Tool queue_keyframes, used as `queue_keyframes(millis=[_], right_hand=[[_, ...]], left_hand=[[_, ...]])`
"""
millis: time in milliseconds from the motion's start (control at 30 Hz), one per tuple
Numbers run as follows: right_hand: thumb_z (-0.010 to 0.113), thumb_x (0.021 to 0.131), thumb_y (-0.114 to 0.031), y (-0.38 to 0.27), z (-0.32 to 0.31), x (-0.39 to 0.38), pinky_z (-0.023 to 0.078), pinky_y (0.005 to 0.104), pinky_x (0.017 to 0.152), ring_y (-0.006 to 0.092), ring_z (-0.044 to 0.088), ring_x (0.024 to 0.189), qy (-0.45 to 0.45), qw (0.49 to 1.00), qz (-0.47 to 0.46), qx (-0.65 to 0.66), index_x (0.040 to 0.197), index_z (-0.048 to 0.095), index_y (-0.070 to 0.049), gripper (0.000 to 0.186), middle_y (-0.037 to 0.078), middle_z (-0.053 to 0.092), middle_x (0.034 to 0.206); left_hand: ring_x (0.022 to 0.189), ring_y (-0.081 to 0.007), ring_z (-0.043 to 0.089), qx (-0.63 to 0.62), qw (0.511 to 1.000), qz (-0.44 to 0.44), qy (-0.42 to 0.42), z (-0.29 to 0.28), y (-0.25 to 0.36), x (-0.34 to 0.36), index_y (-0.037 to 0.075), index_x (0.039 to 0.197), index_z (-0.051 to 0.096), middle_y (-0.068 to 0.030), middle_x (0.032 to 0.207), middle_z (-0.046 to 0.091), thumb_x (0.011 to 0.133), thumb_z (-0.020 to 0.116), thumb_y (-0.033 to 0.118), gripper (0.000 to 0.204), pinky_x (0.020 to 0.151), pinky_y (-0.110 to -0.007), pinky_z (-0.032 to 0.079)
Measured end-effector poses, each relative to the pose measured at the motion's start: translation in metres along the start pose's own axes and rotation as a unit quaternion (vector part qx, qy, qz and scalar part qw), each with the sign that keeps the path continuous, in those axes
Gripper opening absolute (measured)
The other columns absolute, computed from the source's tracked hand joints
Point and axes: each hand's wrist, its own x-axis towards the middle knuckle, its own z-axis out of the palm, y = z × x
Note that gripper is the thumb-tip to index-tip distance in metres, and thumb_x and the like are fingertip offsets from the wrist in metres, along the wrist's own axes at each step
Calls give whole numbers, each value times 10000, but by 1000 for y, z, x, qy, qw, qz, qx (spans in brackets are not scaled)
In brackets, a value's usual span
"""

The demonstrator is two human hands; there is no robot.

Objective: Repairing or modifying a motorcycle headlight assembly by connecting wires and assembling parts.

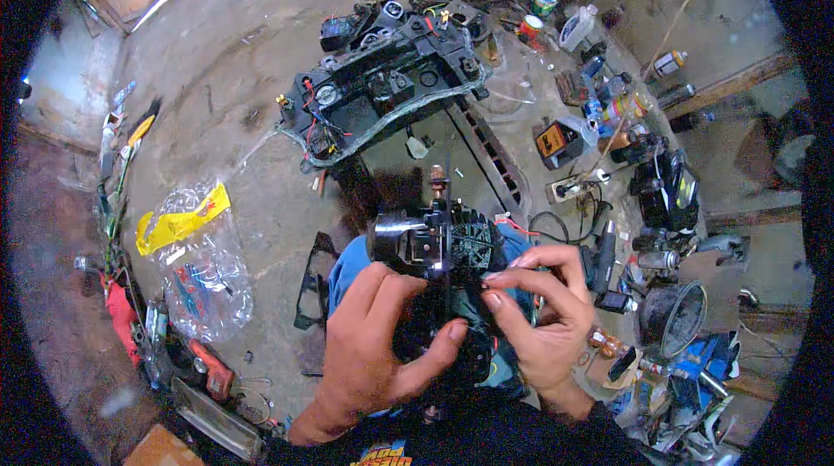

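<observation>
A black unit with a shiny rounded lens at its left and a finned grille at its right rests over my lap; it looks like a headlight projector. My left hand grips its near left side, thumb stretched across the dark lower part and fingers curled behind. At the unit's right side my right hand is closed in a pinch, thumb against fingertips. Whatever sits in that pinch is too small to make out. Beyond my lap lies a large black headlight housing with wires and a ragged sealant edge.
On the left floor lies a clear plastic bag with a yellow strip, near a red-handled tool. To the right are a power strip, bottles, a black bucket and a dark heat-gun-like tool. A black bracket lies beside my left hand.
</observation>
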Motion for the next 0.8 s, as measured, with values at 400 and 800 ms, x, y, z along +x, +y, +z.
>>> queue_keyframes(millis=[400, 800], right_hand=[[909, 677, -80, -8, 26, -15, 467, 330, 819, 201, 589, 911, 68, 995, 14, -71, 904, 837, -127, 242, 7, 610, 881], [905, 680, -91, -10, 20, -13, 469, 343, 819, 228, 589, 940, 63, 988, -29, -138, 884, 821, -137, 226, 35, 605, 958]], left_hand=[[797, -343, 578, -16, 1000, 22, -14, -3, -6, -1, 3, 1012, 613, -149, 877, 532, 827, 826, 269, 388, 688, -436, 478], [831, -353, 590, -4, 999, 22, -24, -3, -4, -2, 9, 1016, 612, -155, 901, 545, 816, 828, 271, 394, 719, -445, 492]])
